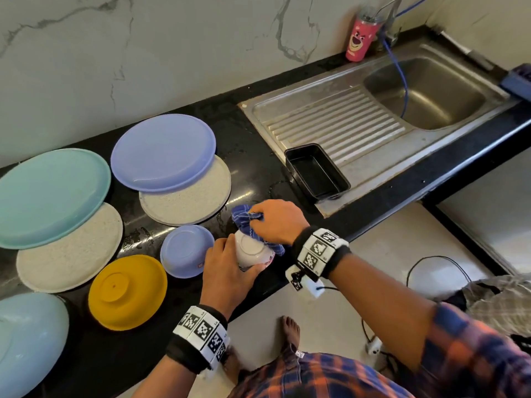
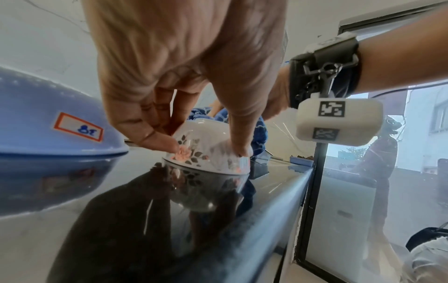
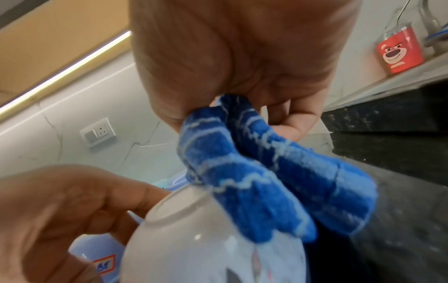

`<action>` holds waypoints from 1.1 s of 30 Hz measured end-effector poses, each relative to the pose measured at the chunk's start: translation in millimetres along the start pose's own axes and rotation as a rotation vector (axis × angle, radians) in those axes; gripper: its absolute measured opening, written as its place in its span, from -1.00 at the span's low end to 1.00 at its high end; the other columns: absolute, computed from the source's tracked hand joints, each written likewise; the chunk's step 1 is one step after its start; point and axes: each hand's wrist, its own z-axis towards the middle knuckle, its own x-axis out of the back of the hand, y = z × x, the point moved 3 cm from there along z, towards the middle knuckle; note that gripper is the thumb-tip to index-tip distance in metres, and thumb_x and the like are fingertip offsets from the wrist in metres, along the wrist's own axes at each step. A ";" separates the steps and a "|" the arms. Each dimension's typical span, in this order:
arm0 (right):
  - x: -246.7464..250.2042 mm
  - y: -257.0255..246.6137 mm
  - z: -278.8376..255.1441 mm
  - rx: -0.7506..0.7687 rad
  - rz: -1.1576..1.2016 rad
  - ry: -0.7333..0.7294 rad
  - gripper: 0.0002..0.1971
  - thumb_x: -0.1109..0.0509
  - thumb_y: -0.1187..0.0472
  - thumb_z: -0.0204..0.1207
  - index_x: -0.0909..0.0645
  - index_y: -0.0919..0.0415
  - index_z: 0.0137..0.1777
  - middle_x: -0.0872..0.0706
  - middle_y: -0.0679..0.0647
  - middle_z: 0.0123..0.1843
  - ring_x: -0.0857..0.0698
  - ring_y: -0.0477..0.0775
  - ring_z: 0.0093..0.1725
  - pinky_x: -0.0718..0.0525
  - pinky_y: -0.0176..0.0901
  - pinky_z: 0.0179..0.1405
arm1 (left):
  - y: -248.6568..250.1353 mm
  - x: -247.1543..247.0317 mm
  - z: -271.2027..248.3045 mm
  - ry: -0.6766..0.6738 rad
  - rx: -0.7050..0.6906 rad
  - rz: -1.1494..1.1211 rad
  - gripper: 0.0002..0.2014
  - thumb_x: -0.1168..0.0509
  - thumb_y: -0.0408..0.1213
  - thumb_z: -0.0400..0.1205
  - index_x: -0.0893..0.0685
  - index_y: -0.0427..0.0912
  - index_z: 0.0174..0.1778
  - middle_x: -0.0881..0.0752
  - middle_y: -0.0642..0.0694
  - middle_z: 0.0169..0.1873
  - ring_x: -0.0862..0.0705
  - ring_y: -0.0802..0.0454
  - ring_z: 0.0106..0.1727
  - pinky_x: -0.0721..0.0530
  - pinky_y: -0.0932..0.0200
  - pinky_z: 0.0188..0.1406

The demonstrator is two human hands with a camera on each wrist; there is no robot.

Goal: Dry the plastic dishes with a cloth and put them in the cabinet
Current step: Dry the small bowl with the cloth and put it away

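Black countertop is getting crowded: purple bowl sitting right beside my left hand, which is gripping the upturned white bowl. My right hand is clutching the blue cloth against it, black tray nearby.

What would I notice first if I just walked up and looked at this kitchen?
Probably the two hands in the middle: the left hand grips an upside-down white flowered bowl on the black counter, while the right hand rubs it with a bunched blue cloth. To the left lie bright upside-down dishes, like a yellow bowl and a purple plate. Far back by the sink stands a pink bear cup.
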 end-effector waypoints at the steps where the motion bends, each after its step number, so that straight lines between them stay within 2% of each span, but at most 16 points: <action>1: -0.9 0.1 1.9 0.006 0.001 -0.001 -0.87 -0.29 0.07 0.54 -0.64 0.05 -0.15 -0.71 0.00 -0.15 -0.69 0.18 -0.12 -0.44 -0.13 -0.24 | 1.2 0.7 0.6 0.000 0.005 0.003 -0.30 -0.59 0.13 0.35 -0.55 -0.10 0.33 -0.59 -0.12 0.12 -0.57 -0.14 0.11 -0.41 0.14 -0.04; 5: -19.4 11.9 -39.4 -0.059 0.125 0.167 -0.83 -0.25 0.01 0.65 -0.59 0.06 -0.06 -0.62 -0.03 -0.09 -0.66 0.08 -0.11 -0.55 -0.07 -0.14 | 2.3 -1.9 0.2 0.001 0.015 0.046 -0.33 -0.57 0.08 0.38 -0.55 -0.16 0.32 -0.59 -0.14 0.11 -0.57 -0.16 0.11 -0.49 0.05 0.00; 8: -35.4 19.5 -76.5 -0.066 0.246 0.202 -0.89 -0.32 -0.01 0.66 -0.58 -0.01 0.05 -0.58 -0.13 -0.03 -0.61 -0.08 -0.09 -0.58 -0.16 -0.05 | 1.1 -4.7 1.5 0.002 0.007 0.070 -0.45 -0.52 0.07 0.44 -0.53 -0.12 0.23 -0.60 -0.12 0.09 -0.55 -0.10 0.06 -0.50 0.05 0.01; 10: -34.2 20.5 -75.2 -0.058 0.234 0.205 -0.89 -0.33 -0.01 0.65 -0.60 -0.02 0.05 -0.58 -0.15 -0.03 -0.60 -0.08 -0.09 -0.56 -0.16 -0.05 | 0.6 -4.8 2.3 -0.015 -0.004 0.100 -0.45 -0.52 0.08 0.44 -0.52 -0.12 0.20 -0.60 -0.12 0.08 -0.55 -0.09 0.04 -0.51 0.05 -0.01; 13: -18.8 15.3 -46.1 -0.051 0.149 0.190 -0.85 -0.30 -0.02 0.62 -0.62 0.01 0.00 -0.64 -0.08 -0.07 -0.68 0.08 -0.08 -0.64 -0.06 -0.09 | 3.8 -0.2 2.6 -0.026 -0.008 0.094 -0.40 -0.58 0.07 0.39 -0.53 -0.18 0.19 -0.58 -0.14 0.04 -0.57 -0.12 0.03 -0.48 0.08 -0.03; 15: -10.6 9.8 -24.9 -0.030 0.077 0.129 -0.80 -0.28 -0.02 0.60 -0.68 -0.01 0.09 -0.73 -0.02 0.00 -0.71 0.14 -0.01 -0.67 -0.03 -0.05 | 6.3 2.3 2.9 -0.031 -0.005 0.081 -0.38 -0.59 0.08 0.38 -0.54 -0.19 0.21 -0.57 -0.14 0.05 -0.58 -0.13 0.04 -0.47 0.10 -0.04; 18: -7.1 5.2 -20.1 -0.014 0.042 0.120 -0.78 -0.29 0.00 0.62 -0.69 0.01 0.12 -0.75 0.02 0.04 -0.71 0.16 0.02 -0.56 -0.07 -0.08 | 9.2 3.5 3.7 -0.034 0.032 0.081 -0.35 -0.56 0.15 0.38 -0.53 -0.18 0.21 -0.58 -0.13 0.07 -0.59 -0.14 0.06 -0.52 0.07 -0.02; 20: -11.4 8.5 -38.3 -0.017 0.085 0.145 -0.84 -0.31 0.02 0.63 -0.66 0.04 0.06 -0.69 0.01 0.02 -0.68 0.12 0.00 -0.51 -0.07 -0.07 | 12.0 2.3 4.5 -0.024 0.047 0.107 -0.38 -0.53 0.18 0.39 -0.54 -0.18 0.16 -0.61 -0.14 0.05 -0.62 -0.14 0.05 -0.55 0.06 -0.06; 22: -18.7 16.3 -60.7 -0.034 0.166 0.165 -0.86 -0.34 0.03 0.64 -0.64 0.04 0.07 -0.65 -0.04 0.03 -0.65 0.03 0.00 -0.56 -0.08 0.01 | 16.6 2.8 5.3 -0.014 0.059 0.153 -0.41 -0.48 0.22 0.42 -0.56 -0.17 0.13 -0.65 -0.13 0.04 -0.66 -0.12 0.04 -0.54 0.10 -0.11; 24: -20.4 25.5 -70.5 -0.081 0.266 0.237 -0.86 -0.38 0.06 0.63 -0.69 0.07 0.08 -0.70 -0.05 0.01 -0.68 -0.01 -0.02 -0.67 -0.03 0.05 | 21.9 4.9 7.1 -0.014 0.073 0.205 -0.37 -0.45 0.30 0.43 -0.61 -0.18 0.12 -0.66 -0.14 0.03 -0.68 -0.11 0.01 -0.51 0.13 -0.17; 27: -8.6 34.8 -62.4 -0.166 0.414 0.371 -0.89 -0.36 0.10 0.66 -0.70 0.04 0.04 -0.75 -0.09 -0.09 -0.72 -0.14 -0.13 -0.76 0.00 -0.01 | 30.3 12.2 8.9 -0.040 0.087 0.270 -0.34 -0.41 0.39 0.42 -0.65 -0.16 0.10 -0.63 -0.12 0.03 -0.67 -0.09 -0.03 -0.39 0.17 -0.24; 30: 11.8 41.8 -55.6 -0.211 0.477 0.475 -0.88 -0.34 0.08 0.67 -0.70 -0.02 0.09 -0.76 -0.17 -0.11 -0.74 -0.15 -0.11 -0.75 0.03 0.05 | 32.0 20.8 14.4 -0.046 0.002 0.244 -0.32 -0.44 0.26 0.48 -0.57 -0.17 0.34 -0.59 -0.13 0.16 -0.64 -0.12 0.09 -0.45 0.15 -0.11; 31: 16.7 45.0 -56.1 -0.216 0.485 0.484 -0.87 -0.33 0.08 0.68 -0.70 -0.03 0.13 -0.76 -0.18 -0.09 -0.75 -0.12 -0.08 -0.75 0.05 0.08 | 31.3 22.8 17.0 -0.057 -0.073 0.199 -0.34 -0.46 0.15 0.51 -0.55 -0.17 0.42 -0.58 -0.13 0.20 -0.63 -0.14 0.14 -0.49 0.12 -0.01; 33: 21.2 51.4 -60.9 -0.224 0.472 0.466 -0.82 -0.33 0.09 0.68 -0.70 -0.03 0.21 -0.73 -0.20 -0.06 -0.74 -0.09 -0.02 -0.74 0.05 0.14 | 31.3 23.9 23.5 -0.136 -0.278 0.137 -0.46 -0.44 -0.05 0.56 -0.58 -0.14 0.45 -0.58 -0.13 0.27 -0.60 -0.16 0.24 -0.57 0.03 0.23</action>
